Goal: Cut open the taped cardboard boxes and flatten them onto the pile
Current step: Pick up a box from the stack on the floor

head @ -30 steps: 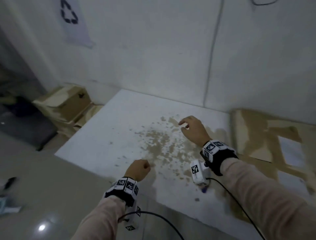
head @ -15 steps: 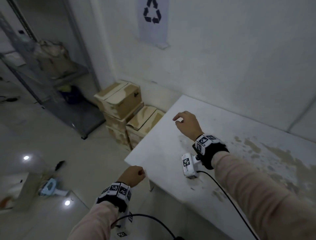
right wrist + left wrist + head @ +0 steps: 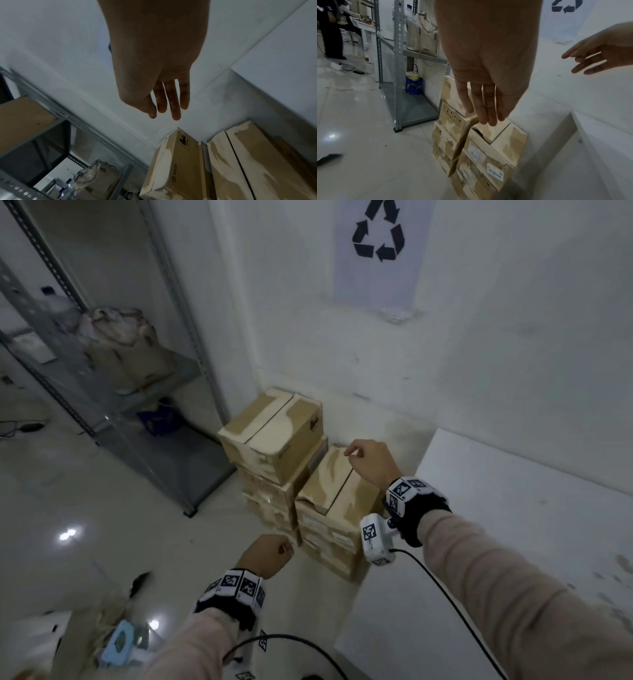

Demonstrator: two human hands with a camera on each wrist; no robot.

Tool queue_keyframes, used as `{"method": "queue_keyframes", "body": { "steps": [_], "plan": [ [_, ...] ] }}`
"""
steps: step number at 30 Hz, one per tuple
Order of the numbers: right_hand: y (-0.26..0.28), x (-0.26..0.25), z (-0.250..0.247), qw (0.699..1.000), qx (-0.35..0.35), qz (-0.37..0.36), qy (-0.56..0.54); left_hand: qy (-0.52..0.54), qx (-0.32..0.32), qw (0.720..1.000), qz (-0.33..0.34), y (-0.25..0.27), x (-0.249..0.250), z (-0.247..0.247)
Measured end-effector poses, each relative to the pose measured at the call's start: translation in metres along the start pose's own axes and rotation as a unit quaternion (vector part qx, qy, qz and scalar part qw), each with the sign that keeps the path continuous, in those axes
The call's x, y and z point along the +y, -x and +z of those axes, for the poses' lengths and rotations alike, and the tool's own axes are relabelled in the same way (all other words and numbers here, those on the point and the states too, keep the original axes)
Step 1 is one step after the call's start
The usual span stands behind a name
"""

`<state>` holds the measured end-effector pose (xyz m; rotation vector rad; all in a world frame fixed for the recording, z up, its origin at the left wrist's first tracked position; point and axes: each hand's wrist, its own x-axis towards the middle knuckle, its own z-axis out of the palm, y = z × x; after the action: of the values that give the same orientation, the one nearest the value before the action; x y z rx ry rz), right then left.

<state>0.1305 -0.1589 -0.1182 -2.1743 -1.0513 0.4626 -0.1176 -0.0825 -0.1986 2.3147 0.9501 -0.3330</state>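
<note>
Taped cardboard boxes stand in two stacks on the floor against the wall. The taller stack's top box (image 3: 270,436) (image 3: 185,162) is on the left and the lower stack's top box (image 3: 337,487) (image 3: 496,131) (image 3: 243,155) is beside the table. My right hand (image 3: 366,457) (image 3: 164,105) hovers just above the lower stack with its fingers straight, holding nothing. Nearer me, in front of the stacks, my left hand (image 3: 274,549) (image 3: 486,108) hangs with its fingers relaxed and empty. No cutter is in either hand.
A white table (image 3: 513,542) borders the boxes on the right. A grey metal shelf (image 3: 113,392) with bags stands left of them. A recycling sign (image 3: 378,244) hangs on the wall. A blue object (image 3: 120,642) and a dark object (image 3: 138,582) lie on the floor near left.
The view has swung left from the stained table top to the box stacks. Both hands have moved off the table, the right one arriving above the lower stack.
</note>
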Motion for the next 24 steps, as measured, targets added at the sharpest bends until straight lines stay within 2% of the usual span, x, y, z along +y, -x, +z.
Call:
{"method": "queue_keyframes", "body": {
  "steps": [5, 11, 13, 17, 24],
  "plan": [
    [-0.069, -0.017, 0.028, 1.0, 0.0, 0.016, 0.024, -0.012, 0.009, 1.0, 0.008, -0.062, -0.038, -0.066],
    [-0.13, -0.028, 0.06, 0.993, -0.075, 0.056, 0.068, -0.052, 0.0, 0.998, 0.019, -0.129, -0.09, -0.119],
    [-0.148, -0.031, 0.071, 0.992, -0.079, 0.078, 0.067, -0.058, 0.004, 0.998, 0.028, -0.155, -0.109, -0.135],
    [-0.182, -0.039, 0.101, 0.985, -0.075, 0.145, 0.052, -0.064, 0.004, 0.997, 0.031, -0.206, -0.145, -0.168],
    [-0.239, -0.053, 0.168, 0.944, -0.142, 0.296, -0.001, -0.047, -0.01, 0.998, 0.031, -0.29, -0.211, -0.212]
  ]
}}
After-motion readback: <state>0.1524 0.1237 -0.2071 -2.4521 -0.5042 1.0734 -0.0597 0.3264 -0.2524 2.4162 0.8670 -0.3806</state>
